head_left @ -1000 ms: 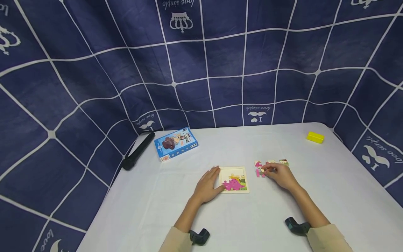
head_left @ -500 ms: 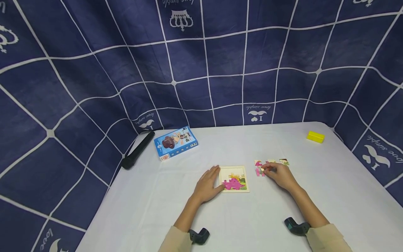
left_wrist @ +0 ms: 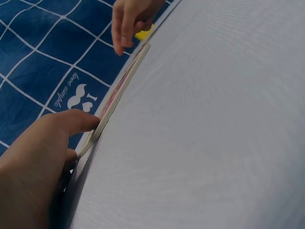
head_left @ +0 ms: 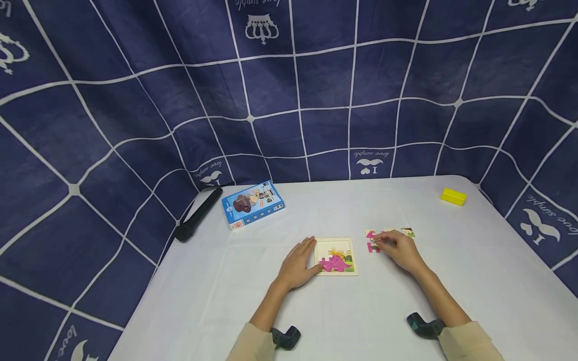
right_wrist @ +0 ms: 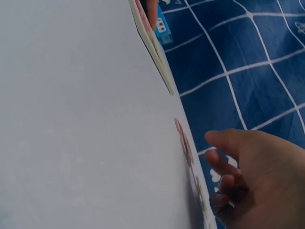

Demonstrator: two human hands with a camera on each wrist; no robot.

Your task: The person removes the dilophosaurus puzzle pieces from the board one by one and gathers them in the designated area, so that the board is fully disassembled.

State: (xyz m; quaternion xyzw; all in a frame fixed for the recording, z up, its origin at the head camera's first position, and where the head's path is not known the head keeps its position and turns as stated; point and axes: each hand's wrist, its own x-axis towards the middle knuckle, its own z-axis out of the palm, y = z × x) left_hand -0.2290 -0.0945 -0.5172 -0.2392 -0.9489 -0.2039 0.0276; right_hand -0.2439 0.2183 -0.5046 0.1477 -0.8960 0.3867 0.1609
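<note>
A square wooden puzzle tray lies mid-table, its lower part filled by a pink dinosaur picture. My left hand rests along the tray's left side, fingers extended and thumb over the lower left rim. In the left wrist view that thumb touches the rim. Right of the tray, my right hand hovers over several loose jigsaw pieces. The right wrist view shows its thumb and bent fingers apart, with no piece visible between them. The hand partly hides the pieces in the head view.
A blue picture box lies at the back left, beside a long black object. A yellow block is at the back right. Behind the white table hangs a dark blue checked curtain.
My right fingertips have shifted slightly away and to the left over the loose pieces, uncovering more of the nearer pink one. The left hand and the tray stay put.
</note>
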